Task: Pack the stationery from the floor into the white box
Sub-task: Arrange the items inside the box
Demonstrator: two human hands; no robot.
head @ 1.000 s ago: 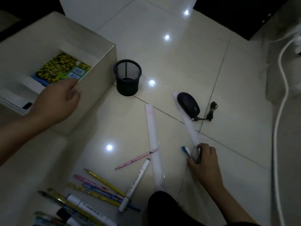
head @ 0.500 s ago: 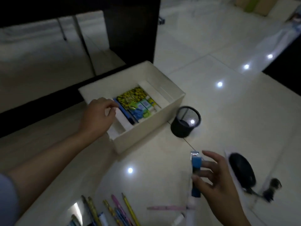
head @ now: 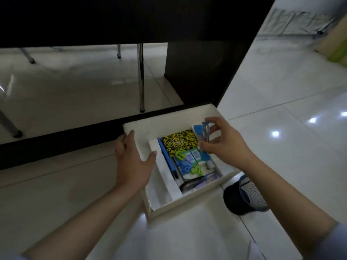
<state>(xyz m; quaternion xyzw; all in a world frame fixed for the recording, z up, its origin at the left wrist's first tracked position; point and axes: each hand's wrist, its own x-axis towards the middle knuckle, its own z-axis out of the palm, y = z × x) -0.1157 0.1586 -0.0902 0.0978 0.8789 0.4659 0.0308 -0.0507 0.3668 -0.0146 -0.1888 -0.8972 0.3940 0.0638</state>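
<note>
The white box sits open on the tiled floor in the middle of the view. Inside lie a yellow-and-black speckled notebook, a blue pen, green and blue clips and small packets. My right hand is over the box's far right corner, holding a blue stapler upright between its fingers. My left hand grips the box's left wall, thumb inside. The pens and pencils on the floor are out of view.
A black mesh pen cup stands on the floor just right of the box. A dark desk panel and metal chair legs stand behind the box. Shiny tiles spread to the right.
My right hand lifted the blue stapler from the floor and carried it over the box. The view swung left onto the box. My left hand shifted to grip the box's left wall.
</note>
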